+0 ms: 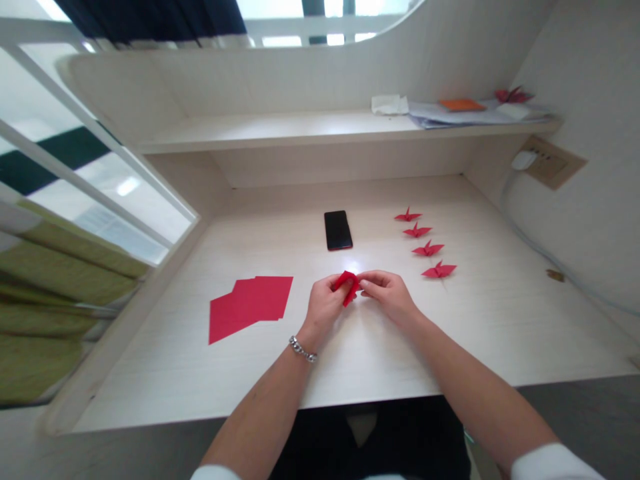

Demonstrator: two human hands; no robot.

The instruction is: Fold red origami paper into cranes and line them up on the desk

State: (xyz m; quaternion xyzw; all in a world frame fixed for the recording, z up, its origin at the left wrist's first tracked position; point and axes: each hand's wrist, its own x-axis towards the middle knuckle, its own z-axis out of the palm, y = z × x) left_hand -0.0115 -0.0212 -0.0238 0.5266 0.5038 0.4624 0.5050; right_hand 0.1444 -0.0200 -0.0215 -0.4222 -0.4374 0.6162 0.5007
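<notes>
Both my hands meet over the middle of the pale wooden desk [450, 333]. My left hand [325, 307], with a metal bracelet on its wrist, pinches a small folded piece of red paper [347, 285]. My right hand [387, 297] pinches the same red paper from the right side. The paper is partly folded and sits just above the desk top. A loose stack of flat red paper sheets [250, 303] lies to the left of my left hand.
Several finished red paper cranes [427, 250] stand in a diagonal row at the right. A black phone [338, 230] lies flat behind my hands. The shelf [280, 130] above holds papers, an orange note and another red crane [513, 95]. A white cable runs along the right wall.
</notes>
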